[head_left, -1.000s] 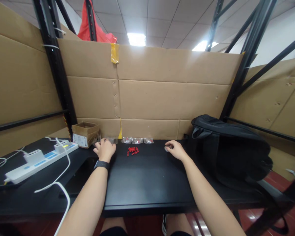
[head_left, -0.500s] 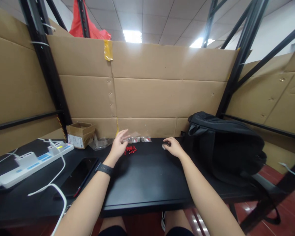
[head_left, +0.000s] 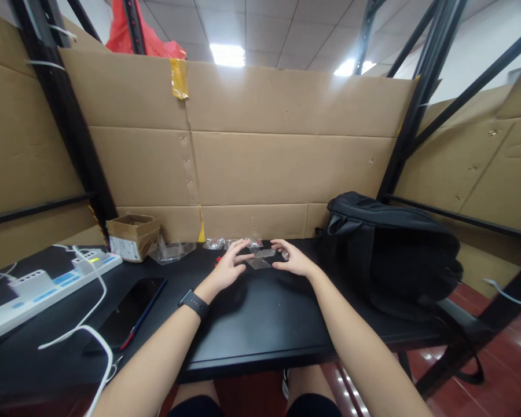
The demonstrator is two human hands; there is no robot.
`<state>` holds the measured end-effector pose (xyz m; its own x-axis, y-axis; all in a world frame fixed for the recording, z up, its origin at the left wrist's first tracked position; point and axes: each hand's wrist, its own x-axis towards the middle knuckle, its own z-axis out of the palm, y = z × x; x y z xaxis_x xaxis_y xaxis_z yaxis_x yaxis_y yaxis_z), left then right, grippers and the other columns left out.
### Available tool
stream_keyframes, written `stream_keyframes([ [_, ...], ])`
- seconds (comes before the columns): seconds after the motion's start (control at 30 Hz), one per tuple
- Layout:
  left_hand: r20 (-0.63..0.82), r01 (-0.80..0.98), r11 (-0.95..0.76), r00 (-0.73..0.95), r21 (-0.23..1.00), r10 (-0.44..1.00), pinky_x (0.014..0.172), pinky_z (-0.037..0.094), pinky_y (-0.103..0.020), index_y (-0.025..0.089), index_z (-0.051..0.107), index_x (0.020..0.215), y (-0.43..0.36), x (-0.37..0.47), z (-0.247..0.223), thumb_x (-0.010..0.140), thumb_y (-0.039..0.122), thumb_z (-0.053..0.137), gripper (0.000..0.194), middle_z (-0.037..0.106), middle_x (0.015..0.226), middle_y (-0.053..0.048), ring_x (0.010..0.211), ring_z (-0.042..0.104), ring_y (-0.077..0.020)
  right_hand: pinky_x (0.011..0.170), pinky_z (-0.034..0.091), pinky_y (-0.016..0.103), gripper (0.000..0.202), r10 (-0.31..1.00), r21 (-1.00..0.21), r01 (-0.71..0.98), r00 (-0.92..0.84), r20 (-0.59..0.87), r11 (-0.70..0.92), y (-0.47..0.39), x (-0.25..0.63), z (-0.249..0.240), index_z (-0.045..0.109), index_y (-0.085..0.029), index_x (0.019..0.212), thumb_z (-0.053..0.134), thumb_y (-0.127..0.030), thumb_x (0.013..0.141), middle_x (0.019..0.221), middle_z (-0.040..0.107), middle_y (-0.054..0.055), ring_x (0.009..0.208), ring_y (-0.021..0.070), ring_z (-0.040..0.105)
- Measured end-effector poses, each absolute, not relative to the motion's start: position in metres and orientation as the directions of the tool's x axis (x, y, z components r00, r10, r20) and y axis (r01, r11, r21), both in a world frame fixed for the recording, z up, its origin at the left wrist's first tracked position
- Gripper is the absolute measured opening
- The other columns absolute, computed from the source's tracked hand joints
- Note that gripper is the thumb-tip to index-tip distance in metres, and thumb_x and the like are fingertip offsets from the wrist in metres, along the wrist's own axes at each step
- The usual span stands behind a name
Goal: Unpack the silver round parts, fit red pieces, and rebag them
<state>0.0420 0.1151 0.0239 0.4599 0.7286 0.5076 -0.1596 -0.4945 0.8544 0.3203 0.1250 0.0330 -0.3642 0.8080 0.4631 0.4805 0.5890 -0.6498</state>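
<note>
My left hand point(head_left: 231, 267) is open above the black table, palm down with fingers spread, beside some small red pieces point(head_left: 218, 260) it mostly hides. Clear plastic pieces point(head_left: 260, 262), like small flat bags, lie between my two hands, close to the left fingertips. Whether those fingertips touch them I cannot tell. Facing it, my right hand point(head_left: 296, 260) is open, thumb and fingers apart. A small round silvery thing point(head_left: 285, 254) shows between its fingers and thumb; its kind is unclear.
Small clear bags with red bits point(head_left: 214, 244) lie along the cardboard wall point(head_left: 260, 168). An open carton point(head_left: 132, 236), crumpled plastic point(head_left: 172, 252), a phone point(head_left: 132, 307), and a white power strip point(head_left: 52, 292) are to the left. A black backpack point(head_left: 391, 255) stands at the right.
My left hand has moved right, toward my right hand, and now covers most of the red pieces. Clear plastic now shows between the hands. The view has shifted slightly.
</note>
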Motion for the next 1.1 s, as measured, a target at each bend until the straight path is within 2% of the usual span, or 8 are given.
stream_keyframes([
  [0.1,0.513,-0.174,-0.492,0.451,0.853,0.73,0.105,0.049,-0.043,0.032,0.051,0.14,0.114,0.044,0.025,0.072,0.004,0.058,0.074,0.027,0.153,-0.009,0.123,0.061,-0.0291,0.094,0.047,0.039,0.075,0.824,-0.741,0.381,-0.377,0.422,0.553,0.127,0.307,0.027,0.045,-0.023,0.139,0.079,-0.027,0.072,0.105,0.072,0.006,0.098,0.0206,0.066],
  [0.27,0.524,-0.11,-0.516,0.283,0.85,0.803,0.099,0.053,-0.038,0.029,0.048,0.14,0.124,0.04,0.023,0.069,0.002,0.053,0.077,0.027,0.152,-0.01,0.121,0.063,-0.0265,0.076,0.051,0.032,0.077,0.863,-0.832,0.321,-0.393,0.317,0.452,0.125,0.307,0.03,0.042,-0.021,0.139,0.078,-0.024,0.071,0.078,0.072,0.0,0.072,0.0171,0.068],
  [0.4,0.478,0.074,-0.519,0.296,0.852,0.827,0.097,0.055,-0.039,0.024,0.051,0.138,0.128,0.038,0.016,0.068,0.002,0.05,0.073,0.033,0.148,-0.013,0.115,0.066,-0.0239,0.067,0.049,0.027,0.079,0.879,-0.871,0.277,-0.379,0.288,0.405,0.118,0.326,0.042,0.042,-0.021,0.138,0.078,-0.023,0.068,0.077,0.072,0.0,0.068,0.0156,0.065],
  [0.57,0.471,0.354,-0.61,0.406,0.709,0.783,0.105,0.05,-0.041,0.021,0.06,0.129,0.118,0.041,0.014,0.076,0.009,0.054,0.055,0.053,0.137,-0.012,0.114,0.065,-0.0229,0.067,0.048,0.026,0.061,0.889,-0.898,0.155,-0.285,0.358,0.412,0.112,0.337,0.055,0.055,-0.02,0.128,0.078,-0.026,0.071,0.078,0.07,0.0,0.069,0.0136,0.063],
  [0.67,0.432,0.409,-0.616,0.458,0.673,0.777,0.104,0.05,-0.039,0.023,0.06,0.13,0.112,0.042,0.018,0.081,0.016,0.055,0.05,0.061,0.133,-0.009,0.113,0.065,-0.0221,0.066,0.049,0.026,0.062,0.886,-0.907,0.058,-0.249,0.392,0.418,0.109,0.328,0.058,0.057,-0.021,0.125,0.081,-0.029,0.069,0.079,0.069,-0.001,0.068,0.0133,0.062],
  [0.77,0.435,0.458,-0.598,0.417,0.658,0.798,0.098,0.052,-0.04,0.024,0.055,0.133,0.106,0.041,0.025,0.084,0.019,0.056,0.049,0.059,0.137,-0.009,0.11,0.067,-0.0221,0.064,0.051,0.028,0.063,0.878,-0.908,-0.015,-0.249,0.409,0.418,0.105,0.314,0.059,0.059,-0.021,0.124,0.084,-0.032,0.067,0.079,0.068,-0.001,0.066,0.0138,0.062],
  [0.87,0.538,0.564,-0.604,0.305,0.563,0.786,0.102,0.047,-0.047,0.026,0.057,0.127,0.099,0.042,0.036,0.082,0.024,0.062,0.045,0.059,0.135,-0.007,0.117,0.062,-0.0261,0.067,0.053,0.03,0.061,0.872,-0.911,-0.062,-0.268,0.41,0.409,0.101,0.299,0.061,0.061,-0.02,0.121,0.086,-0.033,0.066,0.08,0.068,0.0,0.066,0.015,0.065],
  [1.1,0.656,0.455,-0.701,0.286,0.549,0.699,0.107,0.04,-0.043,0.028,0.056,0.132,0.081,0.049,0.057,0.081,0.041,0.072,0.055,0.061,0.135,-0.008,0.125,0.056,-0.0267,0.076,0.055,0.033,0.056,0.845,-0.902,-0.094,-0.321,0.428,0.421,0.095,0.281,0.063,0.064,-0.02,0.118,0.086,-0.032,0.068,0.084,0.072,0.003,0.075,0.017,0.068],
])
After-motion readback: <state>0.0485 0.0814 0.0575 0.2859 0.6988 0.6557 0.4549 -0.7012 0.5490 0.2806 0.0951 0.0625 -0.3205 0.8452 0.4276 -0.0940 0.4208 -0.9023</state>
